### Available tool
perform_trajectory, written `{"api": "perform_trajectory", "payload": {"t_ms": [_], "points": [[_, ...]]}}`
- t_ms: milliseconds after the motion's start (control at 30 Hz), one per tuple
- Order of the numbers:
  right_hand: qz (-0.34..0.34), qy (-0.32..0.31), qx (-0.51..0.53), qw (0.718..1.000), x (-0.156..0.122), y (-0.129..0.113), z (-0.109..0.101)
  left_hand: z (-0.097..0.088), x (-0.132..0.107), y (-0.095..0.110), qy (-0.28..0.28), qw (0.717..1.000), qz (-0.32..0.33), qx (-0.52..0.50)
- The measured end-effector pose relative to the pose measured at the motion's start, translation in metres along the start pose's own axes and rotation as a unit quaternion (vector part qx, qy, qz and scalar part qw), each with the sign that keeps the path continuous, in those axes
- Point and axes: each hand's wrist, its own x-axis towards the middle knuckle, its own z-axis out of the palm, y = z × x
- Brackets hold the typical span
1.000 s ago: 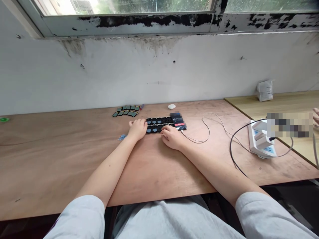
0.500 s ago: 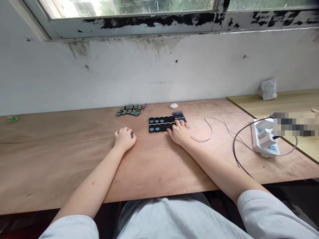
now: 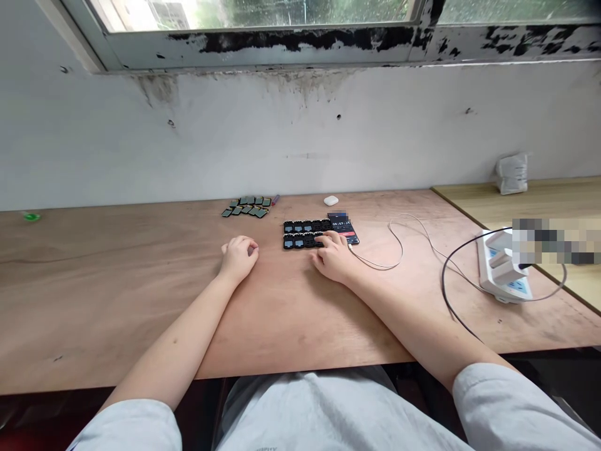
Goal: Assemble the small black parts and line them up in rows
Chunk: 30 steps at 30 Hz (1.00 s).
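Observation:
My left hand point(image 3: 239, 257) rests on the wooden table point(image 3: 117, 282), curled into a loose fist; what it holds is hidden. A short way to its right lies a black tray point(image 3: 300, 234) with two rows of small blue-faced modules. My right hand point(image 3: 334, 255) lies at the tray's near right end, fingertips touching the front row, nothing gripped. Just right of the tray lies a phone point(image 3: 346, 229) with a lit timer screen. Behind the tray, a loose cluster of several small green panels point(image 3: 248, 207) lies near the wall.
A white earbud case point(image 3: 331, 200) and a small pen point(image 3: 275, 199) lie by the wall. A white cable point(image 3: 399, 247) runs right from the phone. A white power strip point(image 3: 502, 272) with a black cord point(image 3: 446, 288) sits at the right. A white bag point(image 3: 511, 172) stands on the adjoining table.
My left hand left the tray, moved left onto a small blue object on the table and closed; that object no longer shows. My right hand slid to the tray's right end.

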Motion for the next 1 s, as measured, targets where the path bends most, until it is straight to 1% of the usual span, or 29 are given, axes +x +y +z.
{"api": "perform_trajectory", "payload": {"t_ms": [100,167,200,267,400,500,567,700,867,1000], "points": [[-0.101,-0.068,0.063,0.991,0.000,-0.006,-0.003,-0.001,-0.004,0.014,0.031,0.998,0.038,-0.048],[-0.159,-0.120,0.106,0.974,0.000,-0.009,-0.003,-0.001,-0.009,0.026,0.028,0.993,0.072,-0.089],[-0.179,-0.137,0.119,0.967,-0.001,-0.010,-0.003,-0.001,-0.011,0.032,0.021,0.990,0.090,-0.108],[-0.198,-0.146,0.126,0.961,-0.001,-0.011,-0.002,0.001,-0.016,0.045,0.006,0.984,0.117,-0.137],[-0.176,-0.133,0.114,0.969,-0.002,-0.008,0.000,0.004,-0.024,0.064,-0.022,0.971,0.154,-0.179],[-0.145,-0.127,0.108,0.975,-0.001,-0.005,0.002,0.007,-0.029,0.073,-0.030,0.969,0.150,-0.196],[-0.128,-0.126,0.102,0.978,0.000,-0.002,0.004,0.009,-0.033,0.077,-0.040,0.971,0.144,-0.189],[-0.103,-0.123,0.104,0.981,0.001,0.001,0.008,0.013,-0.036,0.080,-0.063,0.971,0.151,-0.173],[-0.105,-0.127,0.111,0.980,0.002,0.001,0.010,0.018,-0.032,0.079,-0.080,0.959,0.157,-0.224],[-0.098,-0.126,0.117,0.980,0.002,0.001,0.009,0.019,-0.031,0.078,-0.101,0.957,0.148,-0.227]]}}
